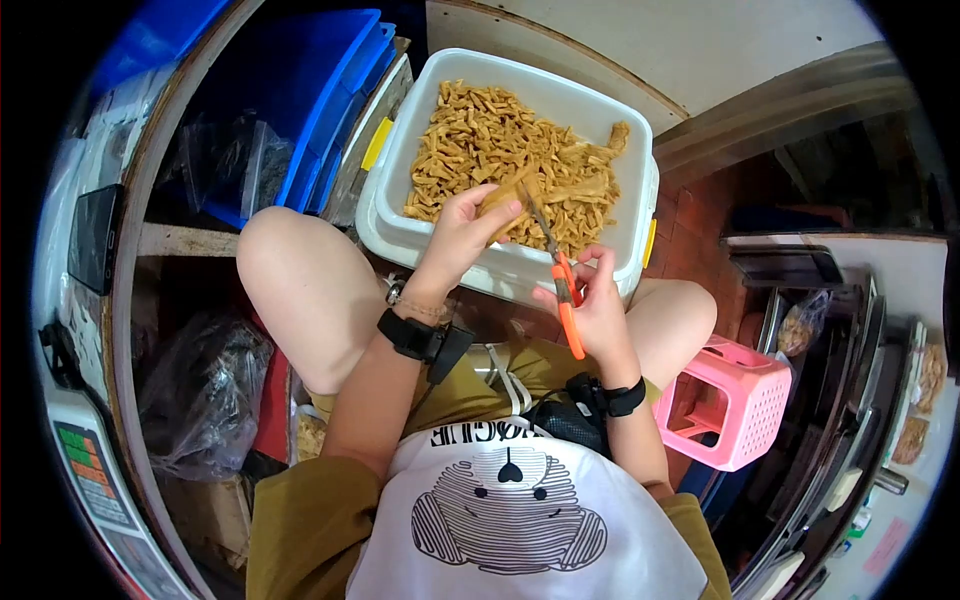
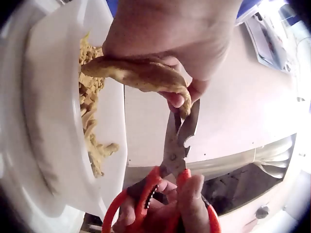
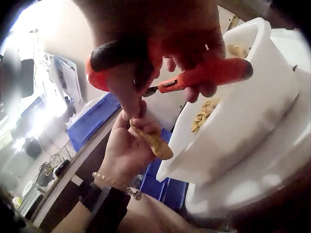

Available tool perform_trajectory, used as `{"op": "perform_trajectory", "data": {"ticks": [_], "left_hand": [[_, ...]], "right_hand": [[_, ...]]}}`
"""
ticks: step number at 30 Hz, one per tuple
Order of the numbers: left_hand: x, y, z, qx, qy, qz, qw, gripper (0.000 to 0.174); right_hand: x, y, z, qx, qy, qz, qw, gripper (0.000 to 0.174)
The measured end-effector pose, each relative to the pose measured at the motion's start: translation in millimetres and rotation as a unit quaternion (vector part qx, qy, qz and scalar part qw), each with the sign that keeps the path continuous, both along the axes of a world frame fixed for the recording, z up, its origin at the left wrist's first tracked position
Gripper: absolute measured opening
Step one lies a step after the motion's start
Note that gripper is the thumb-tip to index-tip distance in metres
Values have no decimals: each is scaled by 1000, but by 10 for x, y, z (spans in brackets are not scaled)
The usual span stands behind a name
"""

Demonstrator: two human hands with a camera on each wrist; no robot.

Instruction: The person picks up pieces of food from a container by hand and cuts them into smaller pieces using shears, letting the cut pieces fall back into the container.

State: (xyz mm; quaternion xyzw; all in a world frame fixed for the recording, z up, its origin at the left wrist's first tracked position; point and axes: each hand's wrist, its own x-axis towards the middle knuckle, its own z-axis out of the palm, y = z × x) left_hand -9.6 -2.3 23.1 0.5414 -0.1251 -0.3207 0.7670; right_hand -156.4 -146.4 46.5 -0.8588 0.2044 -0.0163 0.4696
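My left hand (image 1: 468,235) pinches a long tan-brown strip of food (image 2: 146,75), soft and wrinkled, over the near side of a white tub (image 1: 425,90). In my right hand (image 1: 597,305) are kitchen scissors (image 2: 175,153) with orange handles, fingers through and around the grips. Their blades point away from me and stand parted, with the thin end of the strip between them in the left wrist view. Below both hands, the tub holds a heap of short cut pieces (image 1: 480,140) of the same tan food. A few larger uncut-looking pieces (image 1: 590,190) lie at its right side.
The tub sits on a larger white container with yellow clasps (image 1: 376,143), between my knees. Blue bins (image 1: 335,110) stand at the left, near a shelf with a phone (image 1: 95,240). A pink stool (image 1: 745,410) and stacked trays are at the right.
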Motion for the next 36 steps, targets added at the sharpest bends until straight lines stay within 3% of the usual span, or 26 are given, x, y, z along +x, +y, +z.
{"op": "perform_trajectory", "data": {"ticks": [11, 23, 25, 29, 32, 34, 36], "left_hand": [[-83, -49, 18, 31, -16, -106, 994, 18], [-88, -50, 7, 1, 5, -46, 999, 19], [-50, -62, 73, 16, 25, 13, 999, 19], [-15, 8, 37, 3, 16, 4, 1000, 21], [3, 48, 18, 69, -13, -62, 996, 23], [-5, 54, 15, 110, -86, -158, 977, 25], [-24, 50, -28, 136, -139, -146, 970, 29]], "right_hand": [[-2, 15, -81, 15, -30, 17, 999, 71], [18, 53, -75, -30, -8, 16, 999, 66], [5, 49, -83, -26, -15, -3, 1000, 65], [16, 58, 55, -55, 21, 3, 998, 64], [3, 22, 3, -50, 9, 14, 999, 65], [-28, 1, -71, -47, -6, 23, 999, 67], [-50, -10, -107, -45, 27, 49, 997, 70]]}}
